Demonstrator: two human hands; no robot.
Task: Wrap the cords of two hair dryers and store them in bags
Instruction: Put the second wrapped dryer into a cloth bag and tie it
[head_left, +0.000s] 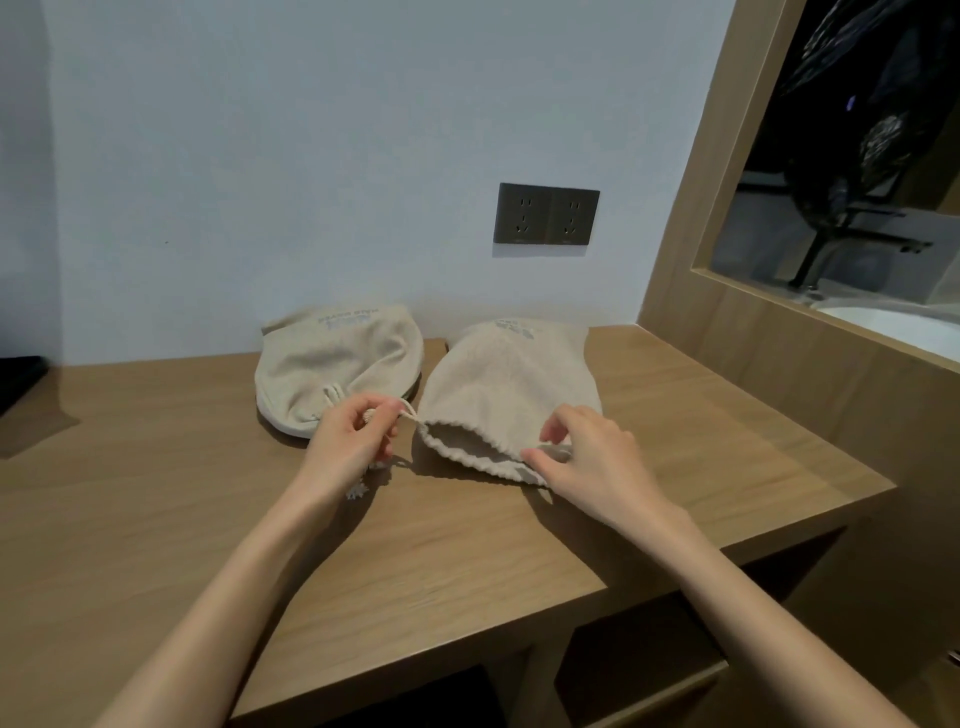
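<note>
Your left hand (358, 434) pinches the right bag's (509, 384) drawstring (408, 410); your right hand (587, 457) pinches its half-open mouth. The left bag (332, 364) lies just beside it, contents hidden.

left hand (358, 436) pinches drawstring (409, 410) | right hand (587, 457) grips right bag (509, 384) rim

The slender left arm (234, 587) and right arm (753, 597) are bare their whole visible length, as are left grip (353, 441) and right grip (589, 460).
</note>
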